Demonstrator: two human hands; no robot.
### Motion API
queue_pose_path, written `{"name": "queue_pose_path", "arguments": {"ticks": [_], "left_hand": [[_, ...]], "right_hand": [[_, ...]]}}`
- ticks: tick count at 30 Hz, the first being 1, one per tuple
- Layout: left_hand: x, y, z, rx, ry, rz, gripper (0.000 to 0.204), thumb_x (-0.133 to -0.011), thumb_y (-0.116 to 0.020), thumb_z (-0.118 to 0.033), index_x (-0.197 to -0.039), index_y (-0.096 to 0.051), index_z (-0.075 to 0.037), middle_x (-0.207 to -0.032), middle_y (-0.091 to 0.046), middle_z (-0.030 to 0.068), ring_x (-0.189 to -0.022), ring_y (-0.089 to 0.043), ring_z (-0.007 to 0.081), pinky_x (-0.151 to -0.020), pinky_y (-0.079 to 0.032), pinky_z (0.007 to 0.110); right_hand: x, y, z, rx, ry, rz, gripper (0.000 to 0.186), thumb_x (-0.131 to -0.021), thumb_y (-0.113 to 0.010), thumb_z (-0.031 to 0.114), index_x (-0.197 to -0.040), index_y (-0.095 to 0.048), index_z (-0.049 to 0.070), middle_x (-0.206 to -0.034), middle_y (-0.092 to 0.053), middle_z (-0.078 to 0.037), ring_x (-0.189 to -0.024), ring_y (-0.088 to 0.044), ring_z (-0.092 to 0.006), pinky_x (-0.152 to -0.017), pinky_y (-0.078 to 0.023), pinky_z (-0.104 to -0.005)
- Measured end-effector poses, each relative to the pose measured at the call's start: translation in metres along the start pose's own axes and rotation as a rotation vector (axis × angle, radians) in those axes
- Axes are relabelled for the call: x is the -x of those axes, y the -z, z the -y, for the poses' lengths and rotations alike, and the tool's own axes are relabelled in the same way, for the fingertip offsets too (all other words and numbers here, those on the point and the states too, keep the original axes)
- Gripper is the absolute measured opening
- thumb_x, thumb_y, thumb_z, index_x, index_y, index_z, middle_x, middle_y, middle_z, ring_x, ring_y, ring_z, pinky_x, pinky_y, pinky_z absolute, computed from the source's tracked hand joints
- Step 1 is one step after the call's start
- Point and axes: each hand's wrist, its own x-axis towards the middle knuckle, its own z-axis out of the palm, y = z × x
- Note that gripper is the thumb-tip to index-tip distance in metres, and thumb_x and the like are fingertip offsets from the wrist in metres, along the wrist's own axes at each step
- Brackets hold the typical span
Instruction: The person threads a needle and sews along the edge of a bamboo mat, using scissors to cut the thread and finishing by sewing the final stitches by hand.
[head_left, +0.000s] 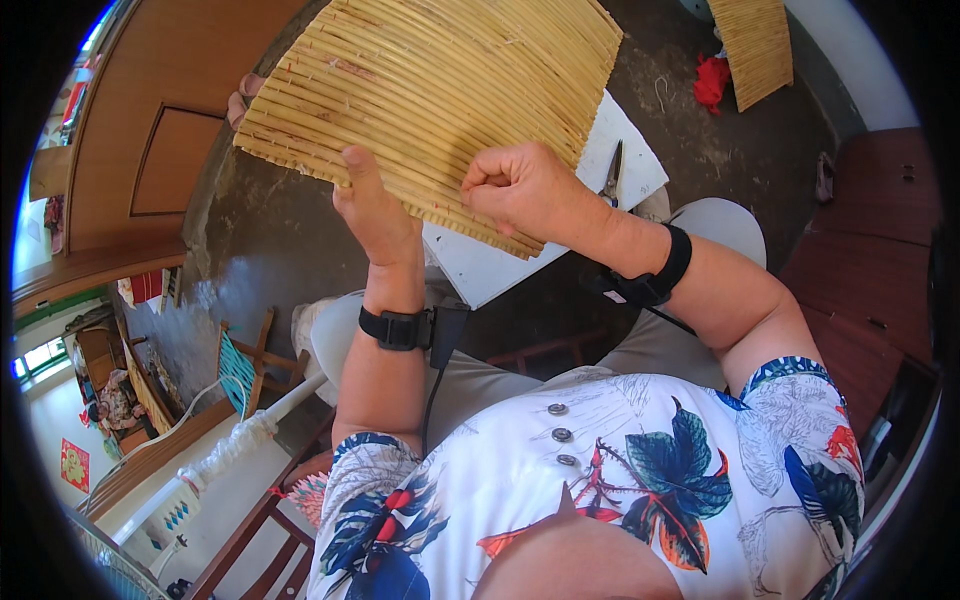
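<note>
Mat [430, 95] of yellow rods, set side by side, is seen over a white board [478, 270], whose near corner and right side are left uncovered. Its near edge is met by the left hand [383, 215], with the thumb raised at the rods' ends; the other fingers are hidden beneath, so whether the mat is clamped by them cannot be told. Above the mat's near right part the right hand [520, 193] is held, fingers curled, thumb and forefinger tips together (whether something thin is pinched there is too small to be told). Scissors [613, 175] are placed on the board, near the right wrist. At the upper right, a red bundle [711, 82] can be seen just beside a second rod mat [757, 50].
</note>
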Motion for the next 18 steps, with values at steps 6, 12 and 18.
{"name": "queue_pose_path", "arguments": {"ticks": [6,12,18], "left_hand": [[0.001,-0.001,0.001,-0.020,-0.025,-0.013,0.054,-0.091,-0.055,-0.033,-0.124,-0.043,0.009,-0.120,-0.052,0.0158,-0.101,-0.055,0.0210,-0.086,-0.047,0.033],[-0.002,0.008,0.005,-0.087,-0.047,-0.010,0.054,-0.090,-0.057,-0.032,-0.123,-0.044,0.008,-0.118,-0.053,0.0159,-0.100,-0.056,0.0216,-0.086,-0.048,0.035],[0.002,0.004,0.002,-0.158,-0.068,0.003,0.046,-0.090,-0.056,-0.026,-0.119,-0.047,0.009,-0.114,-0.055,0.0149,-0.098,-0.056,0.0202,-0.084,-0.047,0.033]], "right_hand": [[0.000,0.002,0.000,0.002,-0.021,0.006,0.009,-0.080,-0.060,0.004,-0.074,-0.061,-0.002,-0.054,-0.054,0.000,-0.042,-0.046,-0.0043,-0.042,-0.035,-0.0206],[-0.002,0.003,-0.003,0.006,-0.050,0.028,0.008,-0.080,-0.060,0.004,-0.075,-0.062,-0.002,-0.056,-0.055,0.000,-0.042,-0.046,-0.0048,-0.042,-0.036,-0.0209],[-0.002,0.003,0.000,0.005,-0.092,0.034,0.008,-0.080,-0.059,0.003,-0.076,-0.063,-0.002,-0.057,-0.055,-0.001,-0.043,-0.046,-0.0051,-0.041,-0.035,-0.0205]]}}
